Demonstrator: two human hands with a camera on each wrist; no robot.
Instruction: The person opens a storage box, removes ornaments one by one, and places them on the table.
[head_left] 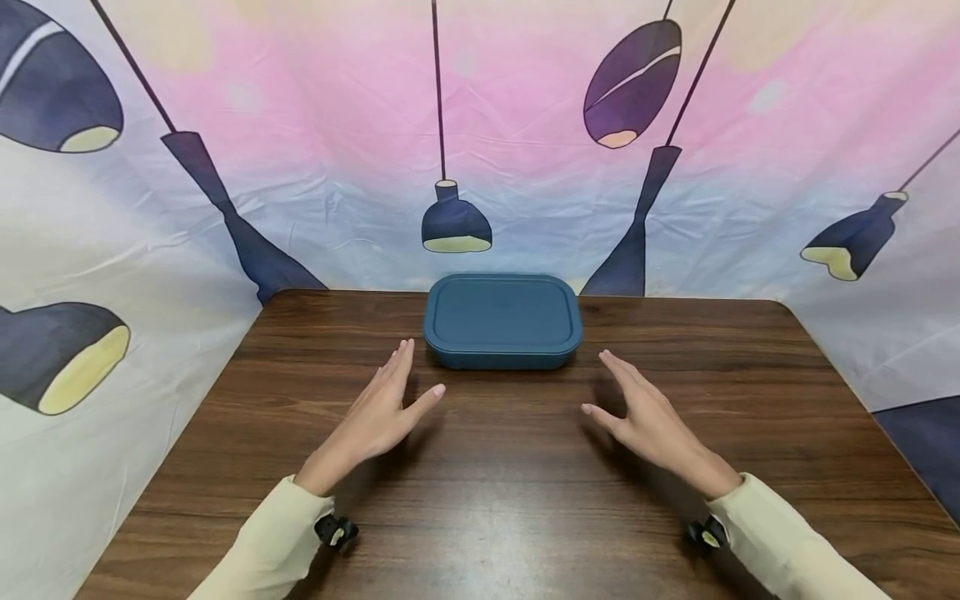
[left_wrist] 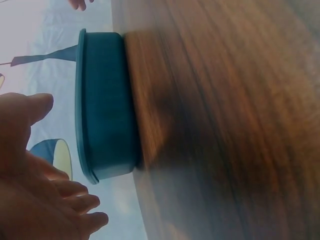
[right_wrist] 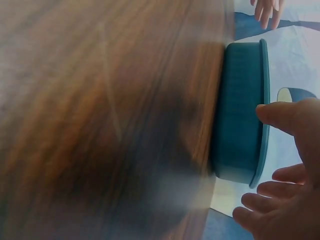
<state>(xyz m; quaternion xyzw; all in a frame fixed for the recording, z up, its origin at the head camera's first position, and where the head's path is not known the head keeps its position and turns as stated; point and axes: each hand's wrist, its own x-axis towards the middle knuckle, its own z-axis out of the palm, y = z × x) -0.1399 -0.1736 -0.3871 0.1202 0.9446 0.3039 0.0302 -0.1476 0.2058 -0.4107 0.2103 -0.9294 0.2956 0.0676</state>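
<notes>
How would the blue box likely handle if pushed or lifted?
The blue box looks stiff, judging by its straight walls. Lying low and wide on the table, it would probably slide rather than tip. Its smooth sides may feel slippery.

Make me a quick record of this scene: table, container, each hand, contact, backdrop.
table: dark brown wood grain
container: blue lidded box, closed, near the table's far edge
left hand: empty, outstretched, by the box's left end
right hand: empty, outstretched, by the box's right end
contact: neither hand touches the box
backdrop: pastel, printed with hanging lamps
</notes>
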